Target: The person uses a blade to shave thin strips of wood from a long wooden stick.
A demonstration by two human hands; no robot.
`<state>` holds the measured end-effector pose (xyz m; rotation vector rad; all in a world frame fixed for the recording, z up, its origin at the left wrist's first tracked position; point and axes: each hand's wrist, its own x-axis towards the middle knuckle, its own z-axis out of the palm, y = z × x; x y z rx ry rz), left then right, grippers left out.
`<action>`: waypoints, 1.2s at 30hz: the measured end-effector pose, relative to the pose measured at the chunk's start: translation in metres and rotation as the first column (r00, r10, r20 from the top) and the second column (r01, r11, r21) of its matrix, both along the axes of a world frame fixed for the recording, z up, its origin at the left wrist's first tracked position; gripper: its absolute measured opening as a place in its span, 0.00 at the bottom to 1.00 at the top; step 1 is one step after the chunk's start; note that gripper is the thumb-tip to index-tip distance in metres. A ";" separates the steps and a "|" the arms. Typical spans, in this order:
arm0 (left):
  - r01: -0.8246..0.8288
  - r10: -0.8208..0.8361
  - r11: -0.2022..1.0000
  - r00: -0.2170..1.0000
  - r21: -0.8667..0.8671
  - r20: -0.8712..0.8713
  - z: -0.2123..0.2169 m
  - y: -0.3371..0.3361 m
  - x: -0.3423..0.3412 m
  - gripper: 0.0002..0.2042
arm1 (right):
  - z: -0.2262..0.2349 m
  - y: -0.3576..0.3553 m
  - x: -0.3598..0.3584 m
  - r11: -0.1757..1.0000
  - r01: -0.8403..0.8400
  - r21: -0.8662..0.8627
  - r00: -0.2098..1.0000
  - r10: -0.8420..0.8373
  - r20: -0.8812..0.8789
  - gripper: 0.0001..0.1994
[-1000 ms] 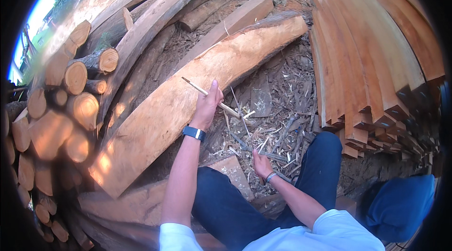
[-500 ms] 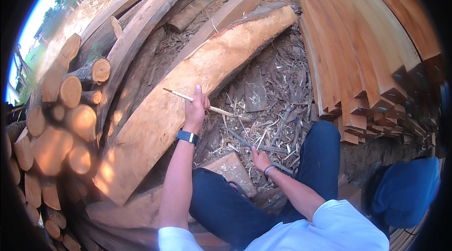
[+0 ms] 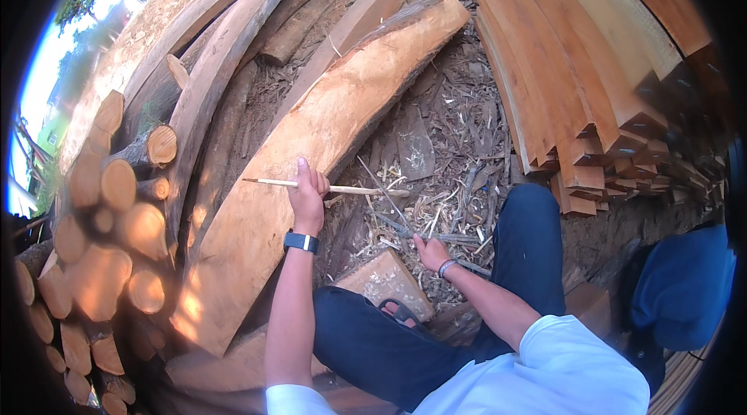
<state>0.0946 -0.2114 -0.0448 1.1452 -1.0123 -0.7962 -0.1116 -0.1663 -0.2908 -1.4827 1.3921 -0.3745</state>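
My left hand (image 3: 309,201) is closed round a slim pale wooden stick (image 3: 359,190), which lies nearly level across the fist. The stick's left end is dark and narrows, above the broad cut face of a thick timber slab (image 3: 257,236); its right end reaches over the shavings. Lower and to the right, my right hand (image 3: 432,252) is closed on a thin, long knife-like blade (image 3: 381,185) that points up and left, its tip apart from the stick. Whatever handle it has is hidden in the fist.
Cut logs (image 3: 101,279) are piled at the left, and long sawn beams (image 3: 545,65) are stacked at the right. Bark and wood shavings (image 3: 447,205) cover the ground between my knees and the slab. A blue cloth-like thing (image 3: 685,287) sits at the lower right.
The stick has turned from slanting down rightward to nearly level. The blade leans further left. The whole view has shifted slightly; both hands keep their hold.
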 end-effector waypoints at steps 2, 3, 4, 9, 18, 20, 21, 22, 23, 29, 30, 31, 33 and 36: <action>-0.031 0.031 0.999 0.999 -0.041 -0.011 0.001 0.005 0.002 0.27 | 0.011 0.006 0.004 0.998 0.003 0.070 1.000 -0.004 0.008 0.38; -0.018 0.017 0.998 1.000 -0.058 -0.010 0.004 0.004 0.007 0.27 | 0.017 0.007 0.009 0.993 -0.011 0.117 0.998 0.005 0.056 0.38; -0.020 0.020 0.998 1.000 -0.058 -0.005 0.003 0.004 0.007 0.27 | 0.019 0.007 0.010 0.987 -0.025 0.158 0.995 0.010 0.099 0.37; -0.020 0.020 0.999 1.000 -0.045 0.008 0.002 0.001 -0.001 0.28 | -0.013 0.001 -0.001 0.996 0.016 -0.082 0.998 -0.011 0.057 0.40; -0.091 0.091 0.995 0.995 -0.029 -0.031 0.002 0.003 0.009 0.27 | 0.007 -0.012 0.004 0.488 -0.337 0.805 0.644 -0.504 0.575 0.34; -0.055 0.056 0.998 0.998 -0.033 0.011 0.000 0.003 0.005 0.27 | 0.026 -0.003 0.011 0.695 -0.173 0.698 0.743 -0.373 0.556 0.33; -0.044 0.045 0.999 0.998 -0.032 0.034 0.000 0.005 0.006 0.27 | 0.037 0.000 0.015 0.759 -0.131 0.638 0.777 -0.321 0.541 0.33; -0.041 0.041 0.999 0.999 -0.034 0.027 0.001 0.004 0.005 0.27 | 0.047 -0.001 0.015 0.861 -0.120 0.495 0.781 -0.226 0.582 0.33; -0.040 0.040 0.999 0.999 -0.034 0.014 0.000 0.003 0.003 0.27 | 0.056 -0.003 0.013 0.934 -0.110 0.339 0.790 -0.125 0.600 0.33; -0.037 0.038 0.999 0.999 -0.036 0.016 -0.003 -0.004 -0.002 0.27 | 0.058 -0.007 0.003 0.973 -0.013 -0.229 0.981 0.056 0.184 0.36; -0.037 0.038 0.999 0.999 -0.014 0.037 -0.002 -0.004 -0.005 0.26 | 0.025 -0.007 0.002 0.996 -0.043 -0.082 0.998 0.047 0.050 0.36; -0.041 0.040 0.999 0.998 0.010 0.057 -0.004 -0.004 -0.006 0.26 | 0.001 -0.007 0.000 0.996 -0.053 0.072 0.995 0.059 -0.085 0.37; -0.023 0.024 1.000 0.998 -0.019 0.050 -0.002 -0.001 -0.006 0.26 | -0.009 -0.010 0.001 0.993 -0.037 0.115 0.998 0.042 -0.048 0.38; -0.039 0.040 0.999 0.998 -0.026 0.049 -0.004 0.001 -0.006 0.27 | -0.004 -0.007 0.004 0.954 -0.020 0.298 0.991 -0.020 0.132 0.38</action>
